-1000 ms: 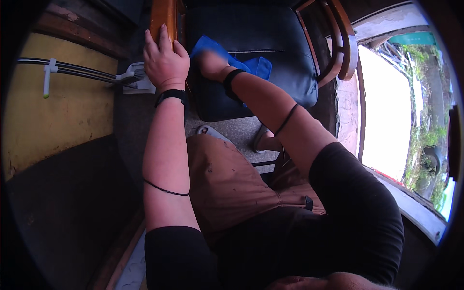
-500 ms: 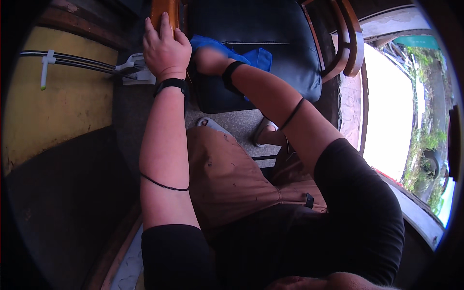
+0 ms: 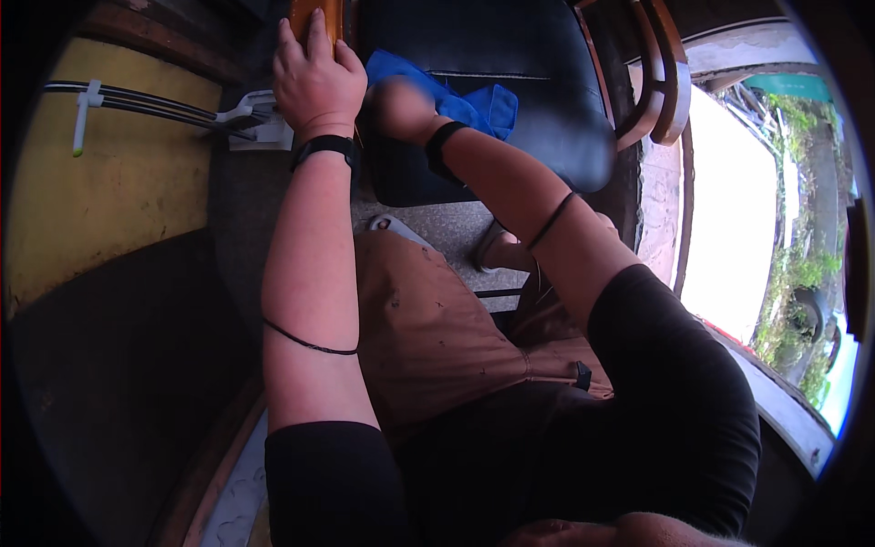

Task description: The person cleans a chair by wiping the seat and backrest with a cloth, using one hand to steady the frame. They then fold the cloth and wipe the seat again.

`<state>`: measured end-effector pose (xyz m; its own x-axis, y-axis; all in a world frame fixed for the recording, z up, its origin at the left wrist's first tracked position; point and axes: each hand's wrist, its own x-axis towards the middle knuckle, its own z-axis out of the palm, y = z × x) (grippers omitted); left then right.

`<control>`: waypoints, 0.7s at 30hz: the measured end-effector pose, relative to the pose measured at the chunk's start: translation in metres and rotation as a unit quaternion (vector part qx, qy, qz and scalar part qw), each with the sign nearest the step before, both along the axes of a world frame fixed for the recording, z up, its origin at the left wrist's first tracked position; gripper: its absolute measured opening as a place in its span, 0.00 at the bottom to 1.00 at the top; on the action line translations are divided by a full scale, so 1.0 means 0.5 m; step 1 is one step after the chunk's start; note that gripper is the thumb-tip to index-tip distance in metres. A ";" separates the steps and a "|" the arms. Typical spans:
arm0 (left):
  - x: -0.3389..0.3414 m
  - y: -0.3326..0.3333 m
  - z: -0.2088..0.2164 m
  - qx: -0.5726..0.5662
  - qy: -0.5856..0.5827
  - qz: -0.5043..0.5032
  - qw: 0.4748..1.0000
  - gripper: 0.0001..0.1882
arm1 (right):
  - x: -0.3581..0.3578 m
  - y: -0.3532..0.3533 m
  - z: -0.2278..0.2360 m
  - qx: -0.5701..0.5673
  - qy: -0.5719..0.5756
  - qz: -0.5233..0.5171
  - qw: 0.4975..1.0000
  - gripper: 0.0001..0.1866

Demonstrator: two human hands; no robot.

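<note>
My left hand (image 3: 319, 84) lies on the brown wooden armrest (image 3: 316, 20) of a chair, its fingers stretched and apart. A bunched blue cloth (image 3: 488, 111) rests on the black padded seat (image 3: 497, 41). Rounded and closed on the cloth's left part, my right hand (image 3: 404, 108) is at the seat's left side, close to the armrest. Its fingers are too blurred to make out singly. The cloth's loose end spreads to the right of my wrist.
The chair's other curved wooden arm (image 3: 670, 77) stands at the right, beside a bright opening. On the left are a yellow panel (image 3: 128, 173) and a white rack with dark rods (image 3: 260, 121). My slippered foot (image 3: 497, 248) is on the speckled floor below the seat.
My right hand has shifted slightly right, and the blue cloth has moved a little with it. My left hand stays on the armrest.
</note>
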<state>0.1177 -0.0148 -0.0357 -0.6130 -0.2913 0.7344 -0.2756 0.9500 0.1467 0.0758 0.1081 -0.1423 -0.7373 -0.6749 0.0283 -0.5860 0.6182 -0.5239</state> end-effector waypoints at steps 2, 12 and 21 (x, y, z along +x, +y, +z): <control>-0.002 -0.003 -0.003 -0.010 0.001 -0.001 1.000 0.25 | -0.005 0.003 0.001 0.051 -0.023 0.076 0.996 0.16; 0.001 -0.008 -0.004 -0.011 0.022 0.008 1.000 0.25 | -0.023 0.013 0.011 0.037 0.022 -0.006 0.999 0.20; -0.006 0.003 0.007 -0.008 -0.004 -0.008 1.000 0.26 | -0.015 0.026 0.006 -0.060 0.040 -0.018 0.997 0.22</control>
<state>0.1149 -0.0134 -0.0324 -0.6235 -0.2703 0.7336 -0.2622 0.9563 0.1296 0.0682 0.1212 -0.1393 -0.7537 -0.6356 0.1669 -0.6067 0.5754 -0.5486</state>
